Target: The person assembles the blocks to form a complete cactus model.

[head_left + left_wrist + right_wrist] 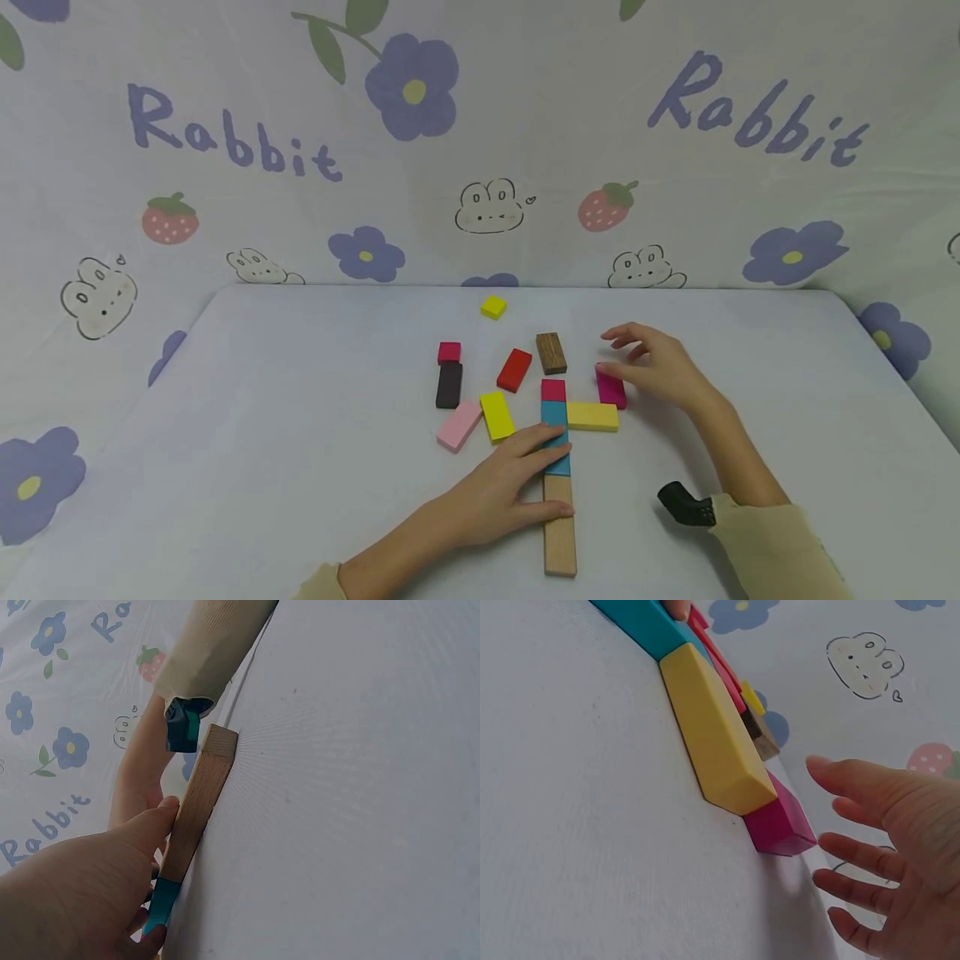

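Magenta block (612,392) just beside right hand (663,368); blue block (554,412) under left hand (491,492).

Tabletop (247,433): was white, flat.
Column: crimson block (553,390), blue section (557,462) and bare-wood block (560,546) lay end to end.
Branch: pale yellow block (592,417) lay crosswise, end against blue section.
Right: magenta block (612,390) lay by branch's outer end.
Left: pink block (459,427) lay beside bright yellow block (495,412); black block (449,385) met small pinkish-red block (449,352).
Beyond column: red block (514,370) and brown block (551,353) lay apart.
Farthest: small yellow block (493,307) lay near back edge.
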`<state>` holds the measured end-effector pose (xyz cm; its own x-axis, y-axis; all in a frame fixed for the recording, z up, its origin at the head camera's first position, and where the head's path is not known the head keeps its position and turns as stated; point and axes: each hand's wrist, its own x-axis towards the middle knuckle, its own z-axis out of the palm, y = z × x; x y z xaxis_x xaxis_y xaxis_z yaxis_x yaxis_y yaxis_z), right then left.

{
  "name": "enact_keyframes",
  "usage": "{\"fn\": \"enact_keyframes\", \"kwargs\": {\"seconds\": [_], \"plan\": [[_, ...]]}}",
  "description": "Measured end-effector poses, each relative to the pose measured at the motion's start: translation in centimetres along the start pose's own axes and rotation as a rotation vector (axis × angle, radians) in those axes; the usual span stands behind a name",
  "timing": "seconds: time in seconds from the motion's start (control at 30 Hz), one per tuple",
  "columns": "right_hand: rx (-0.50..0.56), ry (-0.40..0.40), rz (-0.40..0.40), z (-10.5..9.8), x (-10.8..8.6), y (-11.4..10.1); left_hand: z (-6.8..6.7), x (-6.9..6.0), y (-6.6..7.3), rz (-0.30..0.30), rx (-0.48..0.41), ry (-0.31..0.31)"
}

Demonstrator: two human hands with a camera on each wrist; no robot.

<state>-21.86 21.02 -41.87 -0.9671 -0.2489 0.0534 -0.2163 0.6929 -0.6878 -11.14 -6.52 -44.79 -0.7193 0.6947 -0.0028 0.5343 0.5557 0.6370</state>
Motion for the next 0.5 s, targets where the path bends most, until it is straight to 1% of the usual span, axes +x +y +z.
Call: {"fn": "enact_keyframes", "kwargs": {"seconds": [0.23,0.5], "plan": [[-0.006,-0.012,-0.035,1.0,1.2,-0.4,0.1,0.0,0.0,0.006,0.003,0.006],[-0.005,-0.059,-0.052,2.1,2.5,-1.4,0.0,0.0,0.0,0.004,-0.003,0.005]]}}
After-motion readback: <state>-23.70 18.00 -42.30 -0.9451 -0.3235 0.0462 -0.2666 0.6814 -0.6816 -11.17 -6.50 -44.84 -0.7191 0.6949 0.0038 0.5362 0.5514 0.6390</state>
